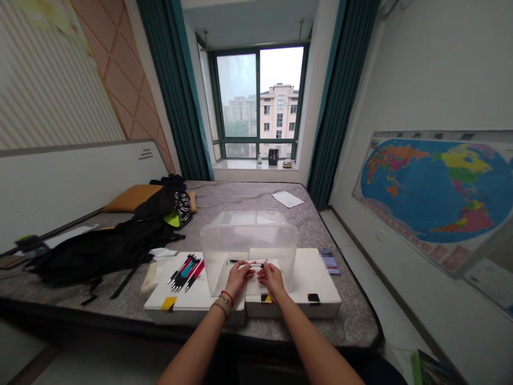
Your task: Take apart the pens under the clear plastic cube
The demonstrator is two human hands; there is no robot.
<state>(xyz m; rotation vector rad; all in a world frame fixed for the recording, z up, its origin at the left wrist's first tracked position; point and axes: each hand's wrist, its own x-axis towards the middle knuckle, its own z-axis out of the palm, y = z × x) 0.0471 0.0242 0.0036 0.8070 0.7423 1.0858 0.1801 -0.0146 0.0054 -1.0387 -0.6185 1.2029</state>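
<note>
My left hand [239,278], with a red cord and a tan band at the wrist, pinches one end of a thin pen [256,264]. The fingers of my right hand [271,279] are closed on its other, darker end. Both hands are at the near side of a translucent plastic bin [248,235], which rests across two white boxes [310,280]. A dark, slender piece [233,261] shows just beyond my left fingertips; whether it is another pen I cannot tell. Several red, teal and black pens [186,272] lie side by side on the left box.
The boxes stand near the front edge of a grey mattress [236,195]. A black backpack [120,248] and an orange cushion [132,198] lie left. White tissue [163,253] is behind the left box. A sheet of paper [287,199] lies farther back, and a blurred patterned item [330,262] sits right.
</note>
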